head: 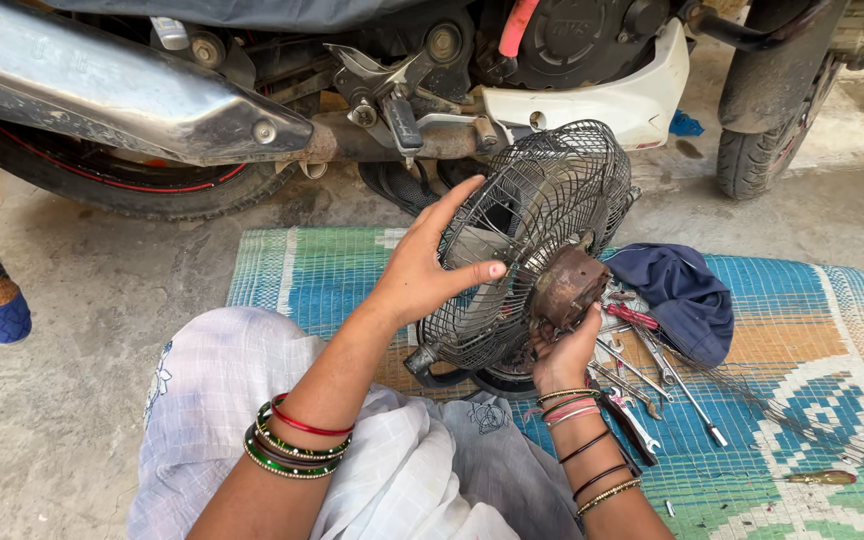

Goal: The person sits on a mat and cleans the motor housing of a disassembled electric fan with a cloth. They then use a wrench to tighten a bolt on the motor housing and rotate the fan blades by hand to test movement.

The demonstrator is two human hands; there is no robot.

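Fan guard, dark wire cage with rusty motor hub, held upright above the woven mat. Your left hand is spread open against the rim; your right hand cups the hub from below. Likely light but hub-heavy; thin wires bend, so grip rim and hub. Spanners lie beside.

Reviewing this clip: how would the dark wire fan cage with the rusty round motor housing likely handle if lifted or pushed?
The dark wire fan cage probably feels back-heavy, since the rusty round motor housing sits on one side; the right hand supports it there. Its thin wires would likely flex under the left hand. Set on its round rim on the woven mat, it might roll or tip.
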